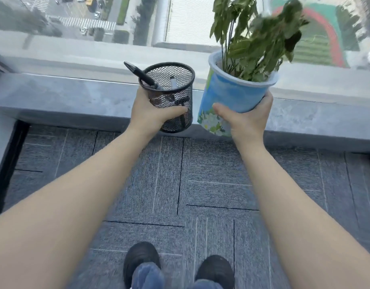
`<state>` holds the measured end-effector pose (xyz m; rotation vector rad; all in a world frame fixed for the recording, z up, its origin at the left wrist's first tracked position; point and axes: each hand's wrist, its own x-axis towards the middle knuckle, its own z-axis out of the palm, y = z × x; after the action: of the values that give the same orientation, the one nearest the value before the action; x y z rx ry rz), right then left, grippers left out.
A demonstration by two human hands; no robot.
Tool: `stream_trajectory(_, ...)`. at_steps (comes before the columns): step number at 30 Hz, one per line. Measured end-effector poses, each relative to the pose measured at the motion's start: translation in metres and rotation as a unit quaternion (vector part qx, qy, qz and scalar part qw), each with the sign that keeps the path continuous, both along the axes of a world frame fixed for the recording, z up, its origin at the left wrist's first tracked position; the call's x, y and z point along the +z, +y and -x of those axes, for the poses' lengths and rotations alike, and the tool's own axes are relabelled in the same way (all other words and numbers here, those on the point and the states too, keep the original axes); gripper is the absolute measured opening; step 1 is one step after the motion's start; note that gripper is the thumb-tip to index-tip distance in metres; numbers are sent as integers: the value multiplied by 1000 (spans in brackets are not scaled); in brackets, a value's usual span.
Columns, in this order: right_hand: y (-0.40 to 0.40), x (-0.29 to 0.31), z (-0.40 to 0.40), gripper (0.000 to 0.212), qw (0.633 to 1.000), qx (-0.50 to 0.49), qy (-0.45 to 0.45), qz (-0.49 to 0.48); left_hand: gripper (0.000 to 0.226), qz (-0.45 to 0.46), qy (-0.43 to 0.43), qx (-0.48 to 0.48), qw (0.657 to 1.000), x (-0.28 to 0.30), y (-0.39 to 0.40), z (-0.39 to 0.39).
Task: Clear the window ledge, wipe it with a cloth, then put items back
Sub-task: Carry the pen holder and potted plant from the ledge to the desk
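My left hand [150,113] grips a black mesh pen holder [173,97] with a black marker [138,74] and another pen sticking out of it. My right hand [248,115] holds a blue flower-printed plant pot [232,94] from below; green drooping leaves [257,34] rise from it, and the pot tilts slightly left. Both items hang in the air in front of the grey stone window ledge [65,101], above its front edge. The stretch of ledge in view carries nothing. No cloth is in view.
Behind the ledge a large window [117,21] looks down on a street and a sports field. Below lies grey carpet tile floor [200,195], with my two black shoes [142,261] at the bottom. A dark panel [4,163] edges the floor at the left.
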<state>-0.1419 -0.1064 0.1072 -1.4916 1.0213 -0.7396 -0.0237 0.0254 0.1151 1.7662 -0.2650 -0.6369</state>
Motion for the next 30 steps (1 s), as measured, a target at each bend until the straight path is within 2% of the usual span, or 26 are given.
stream_trajectory(7, 40, 184, 27, 86, 999, 32, 37, -9, 88, 4, 26, 27, 999, 185, 44, 29)
stream_trajectory(14, 79, 341, 57, 85, 996, 85, 29, -20, 69, 27, 36, 53, 998, 343, 91, 71)
stream_trajectory(21, 109, 435, 85, 76, 985, 170, -13, 4, 67, 66, -14, 130, 989, 436, 140, 126)
stream_trajectory(23, 123, 456, 97, 80, 979, 205, -9, 11, 70, 67, -30, 161, 984, 457, 163, 147)
stream_trajectory(27, 165, 496, 113, 89, 956, 292, -10, 32, 63, 78, -54, 233, 968, 497, 217, 191)
stream_trajectory(30, 209, 523, 118, 85, 933, 358, -27, 28, 60, 76, -74, 292, 951, 523, 266, 220)
